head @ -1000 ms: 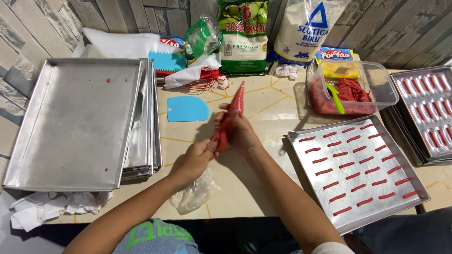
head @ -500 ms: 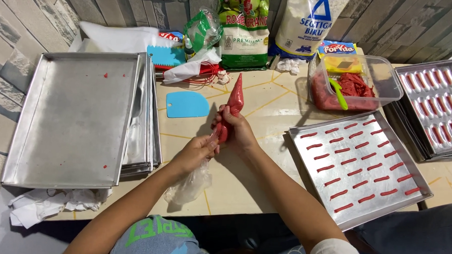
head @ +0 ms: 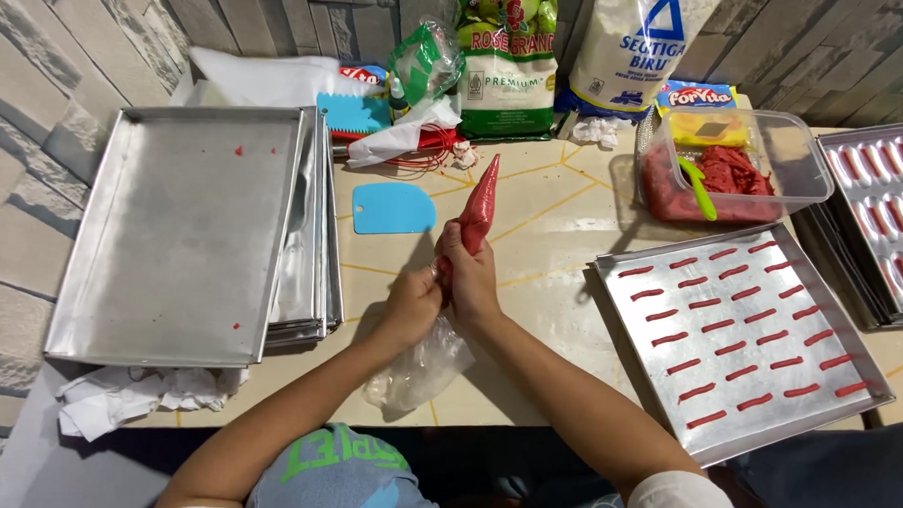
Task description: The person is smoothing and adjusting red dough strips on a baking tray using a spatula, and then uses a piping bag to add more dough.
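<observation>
My right hand [head: 471, 275] grips the middle of a piping bag [head: 478, 205] filled with red dough, its tip pointing away from me over the table. My left hand [head: 412, 308] closes on the same bag just behind, where the empty clear plastic tail [head: 422, 368] hangs toward me. To the right lies a metal tray [head: 839, 328] carrying several rows of short red piped strips [head: 739, 329]. A clear tub [head: 810, 166] of red dough with a green spatula [head: 696, 184] stands behind that tray.
A stack of bare metal trays [head: 182, 235] sits at the left, crumpled white paper [head: 136, 393] below it. A blue scraper [head: 393, 209] lies near the bag tip. Flour and food bags [head: 508, 56] line the wall. Another filled tray [head: 888, 219] is at far right.
Both hands have stayed on the piping bag; its tip has swung slightly up and to the right, standing more upright than a second ago.
</observation>
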